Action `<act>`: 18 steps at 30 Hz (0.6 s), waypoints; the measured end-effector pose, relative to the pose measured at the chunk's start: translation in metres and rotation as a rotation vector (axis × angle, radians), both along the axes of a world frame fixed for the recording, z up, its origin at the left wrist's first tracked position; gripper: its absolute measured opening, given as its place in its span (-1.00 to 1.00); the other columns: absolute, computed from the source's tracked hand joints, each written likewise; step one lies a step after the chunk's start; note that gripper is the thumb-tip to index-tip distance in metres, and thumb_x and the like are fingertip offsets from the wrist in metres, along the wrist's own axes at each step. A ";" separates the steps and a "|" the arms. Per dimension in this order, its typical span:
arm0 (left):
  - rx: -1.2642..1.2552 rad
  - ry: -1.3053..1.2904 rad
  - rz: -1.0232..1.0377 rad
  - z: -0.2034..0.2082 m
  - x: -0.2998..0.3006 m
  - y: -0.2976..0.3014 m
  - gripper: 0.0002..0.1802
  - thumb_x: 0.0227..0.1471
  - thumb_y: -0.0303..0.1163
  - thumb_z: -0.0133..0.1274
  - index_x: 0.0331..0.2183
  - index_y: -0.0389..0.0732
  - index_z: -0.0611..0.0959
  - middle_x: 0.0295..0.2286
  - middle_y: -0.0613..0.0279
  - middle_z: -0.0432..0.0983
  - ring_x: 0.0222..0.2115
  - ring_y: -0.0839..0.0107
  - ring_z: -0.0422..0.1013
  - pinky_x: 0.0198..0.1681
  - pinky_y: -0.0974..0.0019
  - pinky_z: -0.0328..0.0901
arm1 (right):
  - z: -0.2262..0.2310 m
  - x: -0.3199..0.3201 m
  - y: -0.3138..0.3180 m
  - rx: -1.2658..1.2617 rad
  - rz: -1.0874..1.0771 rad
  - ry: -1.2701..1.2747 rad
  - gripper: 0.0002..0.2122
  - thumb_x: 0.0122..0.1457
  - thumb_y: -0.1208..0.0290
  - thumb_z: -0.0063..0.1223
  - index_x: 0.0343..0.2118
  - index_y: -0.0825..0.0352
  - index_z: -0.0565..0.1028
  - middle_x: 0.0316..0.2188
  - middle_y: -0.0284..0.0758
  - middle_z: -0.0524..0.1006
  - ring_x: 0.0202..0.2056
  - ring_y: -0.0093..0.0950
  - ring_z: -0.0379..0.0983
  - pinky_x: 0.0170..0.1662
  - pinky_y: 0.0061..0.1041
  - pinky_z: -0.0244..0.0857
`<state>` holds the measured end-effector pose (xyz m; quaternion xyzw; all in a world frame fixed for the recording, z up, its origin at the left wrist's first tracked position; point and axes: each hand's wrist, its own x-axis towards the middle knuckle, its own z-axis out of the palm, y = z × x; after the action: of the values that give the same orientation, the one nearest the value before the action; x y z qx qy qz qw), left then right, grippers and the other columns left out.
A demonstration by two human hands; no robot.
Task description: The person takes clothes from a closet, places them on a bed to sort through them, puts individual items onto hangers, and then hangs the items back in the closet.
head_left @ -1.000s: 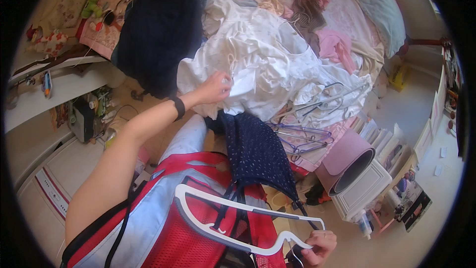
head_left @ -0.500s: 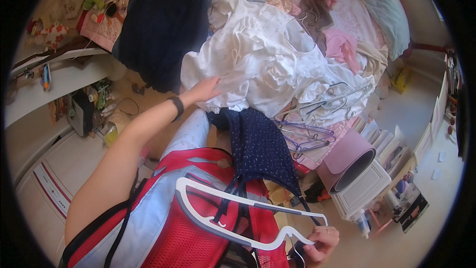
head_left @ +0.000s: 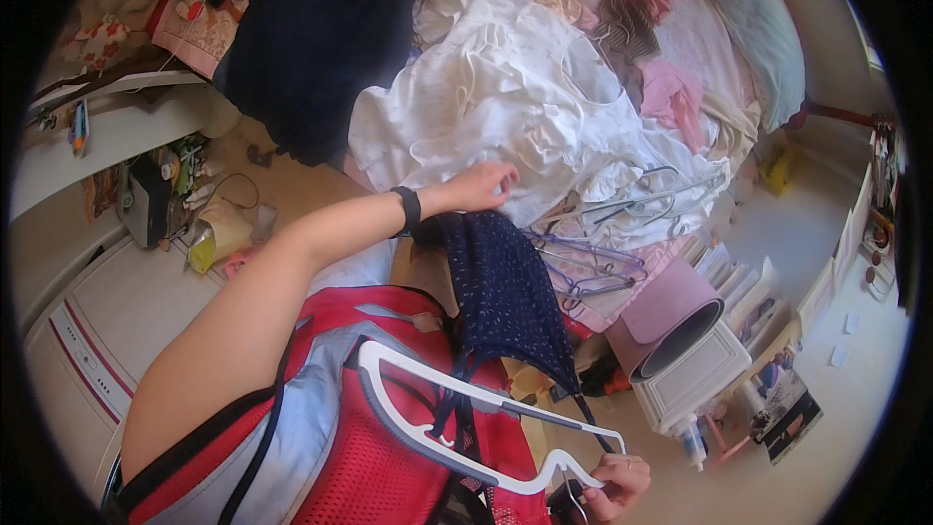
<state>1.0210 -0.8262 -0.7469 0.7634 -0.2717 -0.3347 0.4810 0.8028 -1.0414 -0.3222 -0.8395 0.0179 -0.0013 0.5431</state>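
Note:
My right hand (head_left: 618, 488) is closed on the hook end of a white plastic clothes hanger (head_left: 486, 474) with grey edging, held low in front of my red and grey vest. A navy garment (head_left: 501, 287) with small light flecks and thin straps hangs along the hanger; its upper end lies by the bed edge. My left hand (head_left: 476, 187), a black band on its wrist, hovers just over the near edge of a white garment (head_left: 505, 87). Its fingers are loosely bent and apart, with nothing visible in them.
More hangers (head_left: 588, 267), purple and metal, lie on the bed's near right corner. A large dark cloth bundle (head_left: 316, 49) sits left of the white clothes. Pink and striped clothes and a pale green pillow (head_left: 753, 49) lie farther back. A pink bin (head_left: 671, 326) stands at right.
My left hand has moved right along the white garment's near edge, lifting off, its fingers bending. My right hand still holds the hanger, shifted slightly left in view.

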 end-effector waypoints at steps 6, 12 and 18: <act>0.734 -0.357 0.362 -0.023 0.035 0.041 -0.75 -0.13 -0.27 0.12 -0.40 -0.23 0.55 -0.51 0.11 0.52 -0.28 0.10 0.44 -0.18 0.12 0.26 | -0.003 0.014 0.005 -0.037 0.011 -0.079 -0.77 -0.10 0.46 0.10 -0.30 0.13 0.51 -0.53 -0.28 0.43 -0.65 -0.42 0.28 -0.61 -0.55 0.08; 0.241 -0.119 0.178 -0.003 0.013 0.017 -0.81 -0.06 -0.31 0.03 -0.51 -0.26 0.56 -0.57 0.00 0.47 -0.36 0.12 0.45 -0.32 0.12 0.28 | -0.010 0.023 0.009 -0.066 0.025 -0.151 -0.74 -0.08 0.47 0.10 -0.26 0.11 0.50 -0.48 -0.27 0.43 -0.64 -0.43 0.29 -0.60 -0.54 0.09; -0.324 0.529 -0.095 0.028 -0.025 -0.020 -0.76 0.04 -0.35 0.03 -0.27 -0.30 0.57 -0.52 0.19 0.54 -0.37 0.34 0.49 -0.19 0.30 0.33 | -0.014 0.044 -0.002 -0.001 0.136 -0.135 -0.74 -0.09 0.51 0.07 -0.26 0.16 0.48 -0.59 -0.28 0.39 -0.71 -0.46 0.23 -0.66 -0.58 0.02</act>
<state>0.9961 -0.8465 -0.7186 0.5498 -0.2222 -0.4962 0.6341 0.8466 -1.0435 -0.3365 -0.8369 -0.0757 -0.0210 0.5417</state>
